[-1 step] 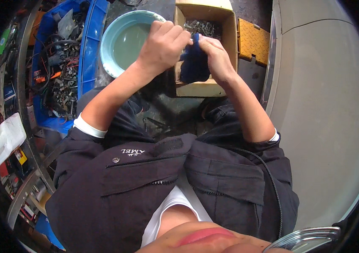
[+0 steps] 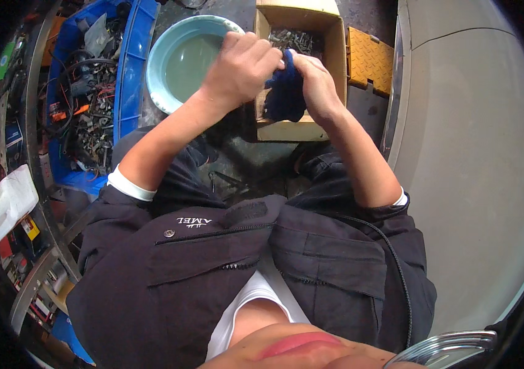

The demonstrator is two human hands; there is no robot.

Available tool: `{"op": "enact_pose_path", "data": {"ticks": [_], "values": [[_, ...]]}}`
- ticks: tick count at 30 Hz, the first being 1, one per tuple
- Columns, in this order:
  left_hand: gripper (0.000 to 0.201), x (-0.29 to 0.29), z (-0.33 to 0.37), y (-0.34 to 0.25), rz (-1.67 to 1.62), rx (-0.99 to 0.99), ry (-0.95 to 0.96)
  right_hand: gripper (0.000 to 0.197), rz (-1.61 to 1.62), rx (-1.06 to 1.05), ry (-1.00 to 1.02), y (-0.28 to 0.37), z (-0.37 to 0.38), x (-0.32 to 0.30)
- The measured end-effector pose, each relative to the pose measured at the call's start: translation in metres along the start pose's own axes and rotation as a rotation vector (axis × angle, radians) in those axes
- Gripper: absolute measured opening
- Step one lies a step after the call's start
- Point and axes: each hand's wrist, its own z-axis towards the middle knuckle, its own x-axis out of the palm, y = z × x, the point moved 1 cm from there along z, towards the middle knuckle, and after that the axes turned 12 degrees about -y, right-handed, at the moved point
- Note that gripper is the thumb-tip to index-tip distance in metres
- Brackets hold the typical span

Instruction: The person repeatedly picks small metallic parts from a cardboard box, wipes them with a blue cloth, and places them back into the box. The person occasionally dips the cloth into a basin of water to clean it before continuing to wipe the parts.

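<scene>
A dark blue cloth [image 2: 286, 98] hangs from my right hand [image 2: 318, 83], whose thumb and fingers pinch its upper edge. Close by on the left, my left hand [image 2: 242, 66] is closed in a fist, its fingertips meeting near the cloth's top. Whatever it holds, if anything, is hidden by the fingers. Both hands are raised over a pale blue basin [image 2: 158, 92] of cloudy liquid and an open cardboard box [image 2: 334, 46]. Inside the box lies a heap of small metal parts [image 2: 294, 40], too small to tell apart, partly covered by the hands and cloth.
At the left stands a blue crate [image 2: 128, 98] full of tangled wires and metal parts, beside a metal shelf frame [image 2: 33, 123]. A yellow ramp block [image 2: 369, 60] lies right of the box. A large pale panel [image 2: 471, 154] fills the right side.
My left hand has shifted slightly right and turned a little. The blue cloth has changed its folds slightly, while my right hand stays nearly in place.
</scene>
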Motion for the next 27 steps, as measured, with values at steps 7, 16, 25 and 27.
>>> {"op": "enact_pose_path", "data": {"ticks": [7,16,25,27], "values": [[0.016,0.005,-0.007,0.005,-0.269,-0.452,0.046,0.043,-0.518,-0.719,-0.016,-0.006,0.007,0.002],[0.042,-0.010,-0.011,0.044,-1.077,-0.694,0.585,0.030,-0.673,-0.990,0.203,0.006,0.006,-0.007],[0.025,-0.009,-0.010,0.030,-0.709,-0.549,0.471,0.020,-0.597,-0.736,0.386,0.004,0.021,-0.020],[0.015,-0.004,-0.013,0.027,-0.635,-0.500,0.386,0.021,-0.632,-0.717,0.353,0.000,0.025,-0.022]]}}
